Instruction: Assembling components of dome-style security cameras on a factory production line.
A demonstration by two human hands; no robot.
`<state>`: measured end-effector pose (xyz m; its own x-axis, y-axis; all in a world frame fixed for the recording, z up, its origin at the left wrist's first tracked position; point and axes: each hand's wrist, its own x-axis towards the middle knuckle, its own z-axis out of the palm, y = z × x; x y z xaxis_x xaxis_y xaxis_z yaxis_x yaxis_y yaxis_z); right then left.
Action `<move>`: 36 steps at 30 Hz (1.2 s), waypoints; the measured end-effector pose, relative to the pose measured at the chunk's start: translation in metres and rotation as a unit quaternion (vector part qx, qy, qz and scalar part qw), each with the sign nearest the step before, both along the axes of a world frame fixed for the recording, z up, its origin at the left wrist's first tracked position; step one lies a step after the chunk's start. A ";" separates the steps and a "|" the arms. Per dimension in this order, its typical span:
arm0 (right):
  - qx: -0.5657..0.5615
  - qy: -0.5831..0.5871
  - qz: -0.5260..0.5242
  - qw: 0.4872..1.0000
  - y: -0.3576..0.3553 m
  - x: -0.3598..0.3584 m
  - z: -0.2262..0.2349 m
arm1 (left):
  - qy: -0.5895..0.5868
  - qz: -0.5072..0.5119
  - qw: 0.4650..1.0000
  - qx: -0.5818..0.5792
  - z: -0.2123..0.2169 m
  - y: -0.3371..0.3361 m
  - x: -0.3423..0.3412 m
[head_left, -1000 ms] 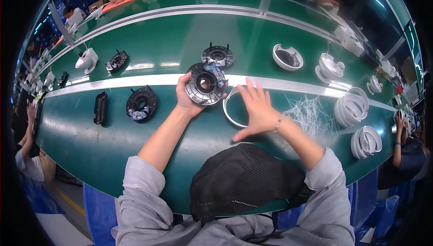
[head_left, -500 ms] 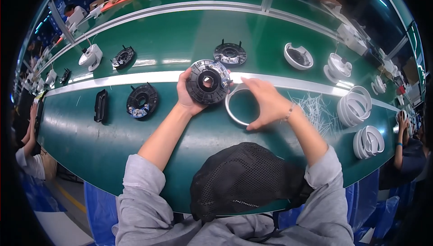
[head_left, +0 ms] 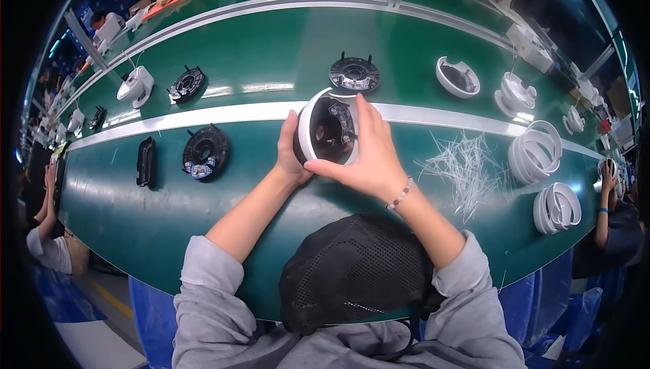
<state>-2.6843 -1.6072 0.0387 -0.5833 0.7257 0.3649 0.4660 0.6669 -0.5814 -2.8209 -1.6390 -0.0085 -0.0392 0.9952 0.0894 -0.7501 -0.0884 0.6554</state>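
over green belt: round black module (head_left: 330,129) now tilted up w/ white ring (head_left: 306,125) fitted on; left hand (head_left: 290,156) & right hand (head_left: 369,159) both clamped round it.

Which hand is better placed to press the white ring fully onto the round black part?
Probably the right hand: it lies over the white ring, fingers on its rim. The left hand grips the round black part from behind, steadying it.

A long green surface (head_left: 271,51) curves across the view. Black round parts (head_left: 205,152), white rings (head_left: 535,156) and thin white strips (head_left: 467,166) lie on it.
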 end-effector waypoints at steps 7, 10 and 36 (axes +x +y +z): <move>0.029 0.037 0.101 0.994 0.003 -0.008 0.012 | -0.053 -0.008 0.998 -0.019 0.008 -0.007 -0.014; -0.033 0.069 0.120 0.990 0.008 -0.004 0.015 | -0.061 -0.014 0.997 -0.041 0.004 -0.009 -0.023; -0.142 0.050 0.116 0.982 0.001 -0.031 -0.001 | 0.028 -0.016 0.998 -0.062 0.014 -0.027 -0.046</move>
